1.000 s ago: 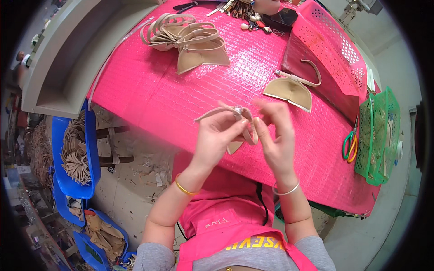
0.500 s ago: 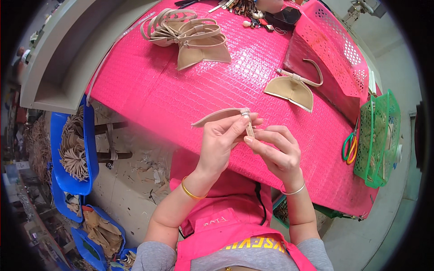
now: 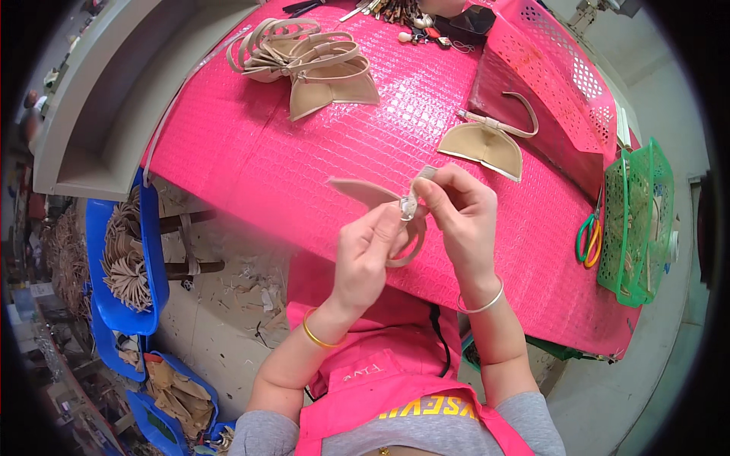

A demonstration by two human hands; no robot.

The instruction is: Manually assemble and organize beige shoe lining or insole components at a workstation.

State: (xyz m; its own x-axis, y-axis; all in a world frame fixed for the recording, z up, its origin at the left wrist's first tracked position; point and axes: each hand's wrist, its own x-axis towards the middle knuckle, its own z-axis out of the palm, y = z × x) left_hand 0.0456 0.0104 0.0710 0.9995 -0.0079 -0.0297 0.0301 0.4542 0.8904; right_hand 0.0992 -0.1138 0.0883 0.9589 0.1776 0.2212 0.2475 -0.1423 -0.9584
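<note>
Both hands hold one beige strap piece (image 3: 363, 190) with a small metal buckle over the near edge of the pink table (image 3: 258, 167). My left hand (image 3: 370, 251) pinches the strap loop from below. My right hand (image 3: 460, 216) grips the buckle end between thumb and fingers. The strap's flat leaf-shaped end sticks out to the left. Another beige shoe piece with a strap (image 3: 487, 140) lies flat on the table just beyond my right hand.
A pile of finished beige strap pieces (image 3: 308, 61) sits at the table's far left. A pink basket (image 3: 563, 83) and a green basket (image 3: 635, 220) stand at the right, with green and orange scissors (image 3: 588, 239) beside them. Blue bins (image 3: 125, 258) of straps stand on the floor at left.
Both hands have shifted slightly with the strap piece; its flat end now points left and the loop hangs below the buckle, which my right hand grips.
</note>
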